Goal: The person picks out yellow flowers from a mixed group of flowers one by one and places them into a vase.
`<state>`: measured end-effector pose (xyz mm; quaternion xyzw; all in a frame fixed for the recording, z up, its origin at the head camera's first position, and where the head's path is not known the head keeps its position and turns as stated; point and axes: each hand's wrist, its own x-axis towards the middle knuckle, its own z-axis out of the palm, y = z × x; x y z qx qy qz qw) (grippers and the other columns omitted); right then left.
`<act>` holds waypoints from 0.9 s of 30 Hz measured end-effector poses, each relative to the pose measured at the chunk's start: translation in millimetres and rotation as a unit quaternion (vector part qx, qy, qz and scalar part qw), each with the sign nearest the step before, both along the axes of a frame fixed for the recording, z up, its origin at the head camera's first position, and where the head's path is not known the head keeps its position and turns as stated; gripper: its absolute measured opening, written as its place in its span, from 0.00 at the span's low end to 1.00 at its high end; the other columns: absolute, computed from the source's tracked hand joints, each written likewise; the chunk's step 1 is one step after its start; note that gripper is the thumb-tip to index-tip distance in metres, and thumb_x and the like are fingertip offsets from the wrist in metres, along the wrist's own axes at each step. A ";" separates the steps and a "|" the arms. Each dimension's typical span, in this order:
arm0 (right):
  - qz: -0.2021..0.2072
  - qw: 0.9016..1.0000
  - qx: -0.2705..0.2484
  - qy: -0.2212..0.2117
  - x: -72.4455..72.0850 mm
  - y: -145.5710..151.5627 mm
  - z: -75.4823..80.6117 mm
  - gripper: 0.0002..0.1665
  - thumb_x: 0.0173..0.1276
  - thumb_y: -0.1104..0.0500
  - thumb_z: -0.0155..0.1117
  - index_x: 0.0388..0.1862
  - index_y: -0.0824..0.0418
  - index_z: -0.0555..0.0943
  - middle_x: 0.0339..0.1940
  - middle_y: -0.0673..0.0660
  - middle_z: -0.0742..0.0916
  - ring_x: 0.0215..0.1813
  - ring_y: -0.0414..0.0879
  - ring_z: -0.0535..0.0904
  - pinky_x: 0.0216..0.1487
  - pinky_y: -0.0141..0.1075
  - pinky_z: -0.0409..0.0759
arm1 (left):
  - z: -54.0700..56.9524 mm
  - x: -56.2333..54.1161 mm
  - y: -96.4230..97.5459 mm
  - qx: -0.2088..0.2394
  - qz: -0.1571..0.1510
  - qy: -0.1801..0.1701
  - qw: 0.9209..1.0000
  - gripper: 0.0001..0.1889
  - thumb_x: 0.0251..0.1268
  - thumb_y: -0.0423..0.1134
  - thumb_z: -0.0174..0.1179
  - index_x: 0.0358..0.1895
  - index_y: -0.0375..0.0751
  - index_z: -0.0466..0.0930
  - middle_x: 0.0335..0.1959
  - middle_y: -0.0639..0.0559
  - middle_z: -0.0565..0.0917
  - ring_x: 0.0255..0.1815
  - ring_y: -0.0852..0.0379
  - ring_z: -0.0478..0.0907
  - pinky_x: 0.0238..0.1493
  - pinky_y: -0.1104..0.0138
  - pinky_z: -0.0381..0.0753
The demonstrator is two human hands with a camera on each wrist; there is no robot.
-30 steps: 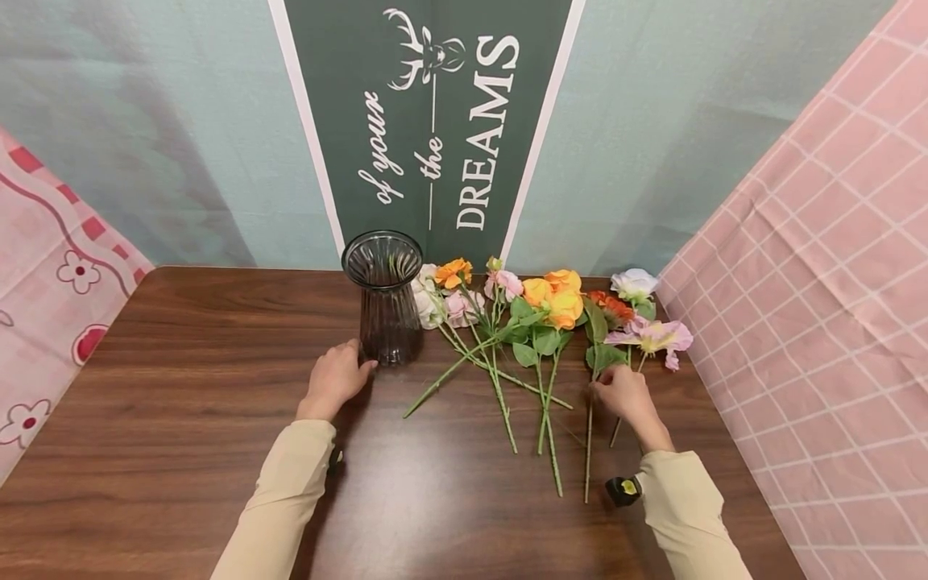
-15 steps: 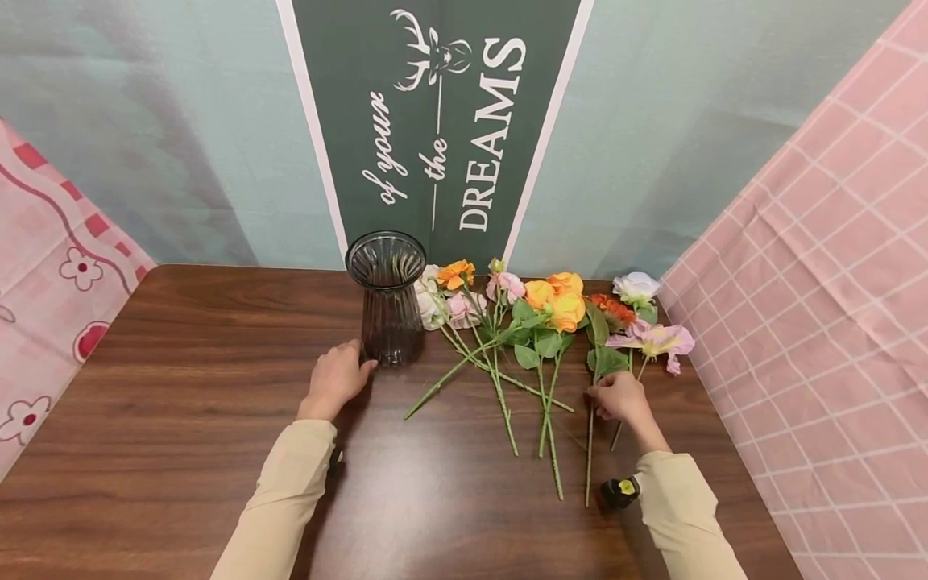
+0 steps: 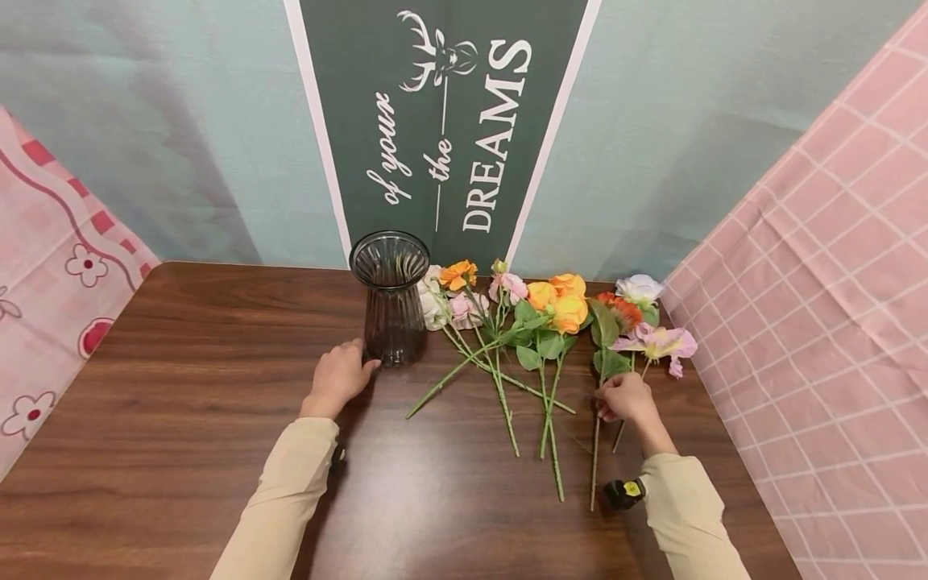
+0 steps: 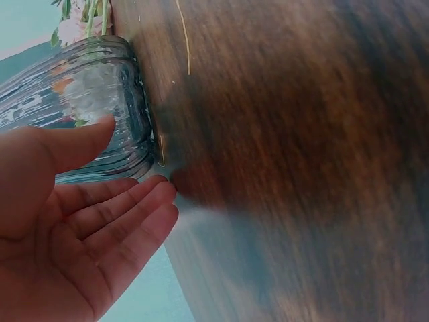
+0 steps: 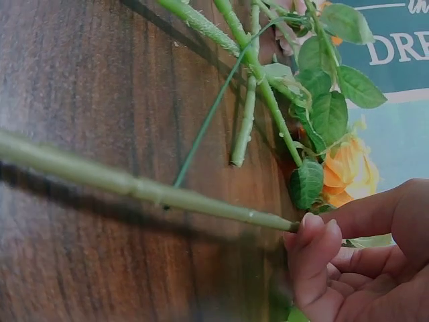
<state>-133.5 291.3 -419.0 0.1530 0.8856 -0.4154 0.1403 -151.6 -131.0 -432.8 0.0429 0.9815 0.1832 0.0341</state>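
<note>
The red-orange flower [image 3: 625, 310] at the far right has shifted slightly, its head showing more fully than half a second ago. The right hand [image 3: 625, 396] pinches its stem [image 3: 595, 463], covering a short stretch; the head is out of sight in the right wrist view. The left hand [image 3: 341, 372], fingers extended, lies by the base of the fluted smoky vase [image 3: 395, 322]; contact is unclear. The pinched stem is long, thin and brownish-green.

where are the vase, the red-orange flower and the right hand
vase [image 3: 393, 318]: head view, on its body
red-orange flower [image 3: 625, 312]: head view, on its petals
right hand [image 3: 627, 396]: head view, on its back
</note>
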 end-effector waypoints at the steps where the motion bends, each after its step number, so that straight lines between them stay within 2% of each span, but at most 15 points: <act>1: 0.003 1.000 -0.001 0.001 0.4 -0.4 1.7 0.08 0.58 0.71 0.54 0.28 0.79 0.76 0.10 0.53 0.78 0.12 0.40 0.75 0.19 0.36 0.79 | -0.1 0.1 0.1 0.000 0.000 -0.001 1.000 0.24 0.62 0.44 0.58 0.49 0.23 0.72 0.40 0.30 0.78 0.38 0.34 0.77 0.38 0.48 0.75; 9: 0.000 0.999 -0.031 0.010 3.2 -4.8 20.3 0.08 0.58 0.73 0.51 0.31 0.81 0.74 0.10 0.55 0.78 0.12 0.41 0.76 0.21 0.40 0.80 | -1.8 -0.4 0.5 -0.001 0.003 -0.005 1.000 0.24 0.62 0.45 0.58 0.51 0.24 0.72 0.42 0.30 0.78 0.39 0.34 0.76 0.40 0.48 0.74; 17: 0.022 0.998 -0.062 0.013 3.6 -6.6 38.6 0.09 0.60 0.72 0.48 0.31 0.81 0.71 0.13 0.56 0.79 0.15 0.42 0.78 0.23 0.37 0.80 | -1.9 -0.5 0.3 0.007 0.004 -0.005 1.000 0.27 0.62 0.46 0.58 0.53 0.24 0.71 0.44 0.29 0.78 0.41 0.34 0.76 0.40 0.48 0.74; 27: 0.032 0.993 -0.115 0.007 6.6 -11.2 54.8 0.08 0.63 0.72 0.47 0.33 0.81 0.68 0.18 0.60 0.79 0.19 0.46 0.81 0.27 0.39 0.81 | -0.7 -3.9 -1.5 0.027 0.008 -0.005 1.000 0.24 0.58 0.47 0.62 0.44 0.25 0.73 0.37 0.32 0.80 0.37 0.35 0.77 0.38 0.48 0.74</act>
